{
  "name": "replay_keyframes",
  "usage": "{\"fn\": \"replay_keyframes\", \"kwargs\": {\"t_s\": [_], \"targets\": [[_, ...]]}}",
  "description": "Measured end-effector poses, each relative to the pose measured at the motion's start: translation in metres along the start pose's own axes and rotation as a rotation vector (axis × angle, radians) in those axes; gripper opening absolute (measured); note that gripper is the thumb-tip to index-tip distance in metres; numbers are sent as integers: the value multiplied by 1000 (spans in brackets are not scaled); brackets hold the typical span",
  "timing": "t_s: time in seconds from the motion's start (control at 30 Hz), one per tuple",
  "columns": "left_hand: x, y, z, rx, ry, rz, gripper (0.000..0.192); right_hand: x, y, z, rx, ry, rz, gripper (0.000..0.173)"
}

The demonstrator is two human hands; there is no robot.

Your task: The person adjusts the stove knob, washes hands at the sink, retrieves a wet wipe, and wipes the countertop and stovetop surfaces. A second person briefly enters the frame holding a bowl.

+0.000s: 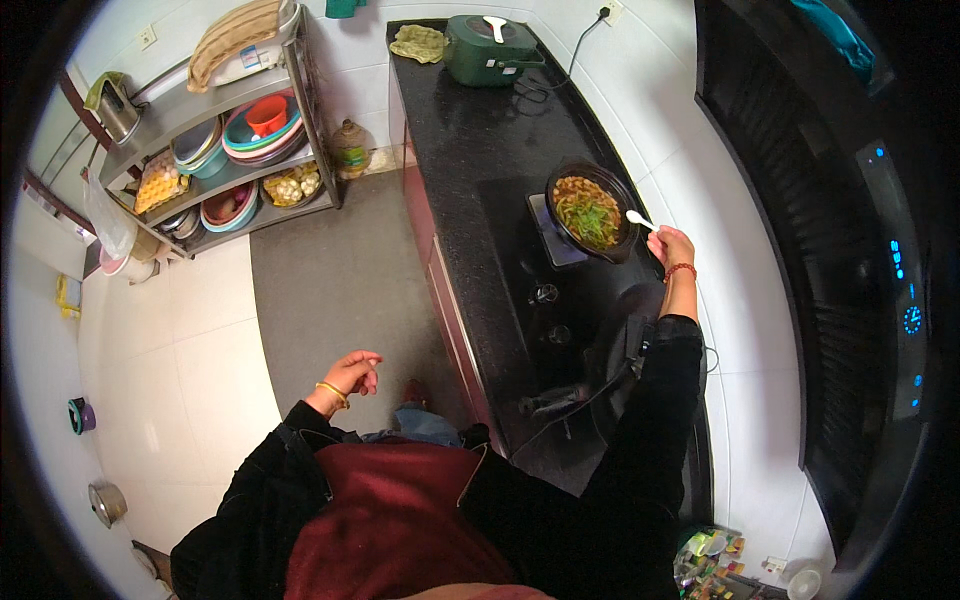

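My right hand (671, 247) is closed on the handle of a small white spoon (639, 218), whose bowl is at the right rim of a dark clay pot. The pot (551, 196) stands over a burner on the black glass gas hob (517, 300). In it lie green shredded vegetables (589, 217) on brown diced food (581, 191). My left hand (358, 373) hangs over the floor to the left of the counter, fingers loosely curled, holding nothing that I can see.
A green rice cooker (480, 64) and a folded cloth (418, 43) stand at the counter's far end. Nearer lies a dark pan (619, 367) with a cable by it. A range hood (757, 225) overhangs at right. A metal shelf (240, 94) holds basins, eggs and garlic at left.
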State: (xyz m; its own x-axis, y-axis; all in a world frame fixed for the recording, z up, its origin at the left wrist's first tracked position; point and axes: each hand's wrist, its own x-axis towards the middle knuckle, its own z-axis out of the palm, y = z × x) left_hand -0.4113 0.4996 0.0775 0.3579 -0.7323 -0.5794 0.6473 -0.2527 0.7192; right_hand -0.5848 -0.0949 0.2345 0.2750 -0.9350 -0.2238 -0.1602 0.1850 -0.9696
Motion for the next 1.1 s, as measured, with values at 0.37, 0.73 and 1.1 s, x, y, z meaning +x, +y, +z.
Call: {"fn": "replay_keyframes", "kwargs": {"t_s": [0.37,0.73,1.1], "targets": [[0,7,6,48,18,-31,20,13,11,-19,49,99,-42,17],[7,6,2,44,24,-37,20,14,5,-6,138,74,-64,21],[7,10,7,28,25,-30,19,10,-6,68,172,-31,-89,18]]}}
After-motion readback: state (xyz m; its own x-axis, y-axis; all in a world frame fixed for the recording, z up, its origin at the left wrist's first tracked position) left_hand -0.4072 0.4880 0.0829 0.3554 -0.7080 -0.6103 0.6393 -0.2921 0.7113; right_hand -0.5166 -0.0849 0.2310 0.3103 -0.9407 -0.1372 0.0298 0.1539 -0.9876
